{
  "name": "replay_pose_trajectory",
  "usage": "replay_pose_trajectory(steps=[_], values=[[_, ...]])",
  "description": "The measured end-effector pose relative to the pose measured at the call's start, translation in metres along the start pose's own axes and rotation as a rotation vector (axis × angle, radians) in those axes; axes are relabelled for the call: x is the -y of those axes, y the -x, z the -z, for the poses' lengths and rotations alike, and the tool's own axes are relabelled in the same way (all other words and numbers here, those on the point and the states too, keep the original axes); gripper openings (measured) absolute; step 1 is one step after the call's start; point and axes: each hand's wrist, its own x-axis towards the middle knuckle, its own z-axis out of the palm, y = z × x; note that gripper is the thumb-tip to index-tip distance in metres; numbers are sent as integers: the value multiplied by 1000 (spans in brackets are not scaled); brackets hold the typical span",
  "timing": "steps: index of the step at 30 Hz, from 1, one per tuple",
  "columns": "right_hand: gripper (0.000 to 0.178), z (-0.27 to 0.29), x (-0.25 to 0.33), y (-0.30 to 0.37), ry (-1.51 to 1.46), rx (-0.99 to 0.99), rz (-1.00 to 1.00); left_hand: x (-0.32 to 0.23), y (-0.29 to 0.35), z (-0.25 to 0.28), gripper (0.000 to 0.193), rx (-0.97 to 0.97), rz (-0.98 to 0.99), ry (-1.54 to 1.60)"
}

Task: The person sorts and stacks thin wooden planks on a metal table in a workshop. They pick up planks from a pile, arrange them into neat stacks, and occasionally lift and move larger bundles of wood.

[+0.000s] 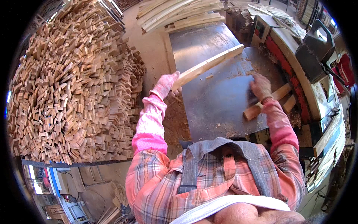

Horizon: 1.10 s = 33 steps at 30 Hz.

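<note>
The left hand (166,84), in a pale pink glove, has its fingers closed around the near left end of a long wooden strip (209,66). The strip slants from that grip toward the far right, above the metal counter (220,108); whether its far end touches the surface cannot be told.

The right hand (260,87) is over the right part of the counter, well apart from the strip. Its fingers look curled but are blurred, so I cannot tell whether they hold anything. Just beneath its wrist, a short wooden block (254,111) lies at a slant, and a smaller wood piece (289,104) lies just to the right of it. Both forearms wear pink sleeves (149,125).

Wood shavings (231,133) are scattered at the counter's near edge. Left of the counter rises a big heap of short wood pieces (71,93). Pale boards (179,16) are stacked at the far side, and along the right runs a machine with a red edge (278,56).
</note>
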Motion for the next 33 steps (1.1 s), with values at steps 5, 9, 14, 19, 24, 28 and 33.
replay_pose_trajectory(steps=[5,9,14,19,24,28,33], values=[[21,-56,170,-42,113,224,72,7,10,-14,66,166,-80,203],[20,-25,293,51,-326,481,1010,45,33,-11,70,249,-1,366],[32,36,250,90,-701,303,865,89,56,-41,67,332,83,598],[37,49,179,67,-433,-45,433,94,63,-70,66,579,228,407],[22,15,127,66,-228,-93,238,95,44,-91,52,382,-270,-220],[23,22,78,73,-154,-64,25,51,56,-153,42,232,-132,-536],[27,23,-14,82,-88,-27,-219,10,82,-211,58,406,-304,-810]])
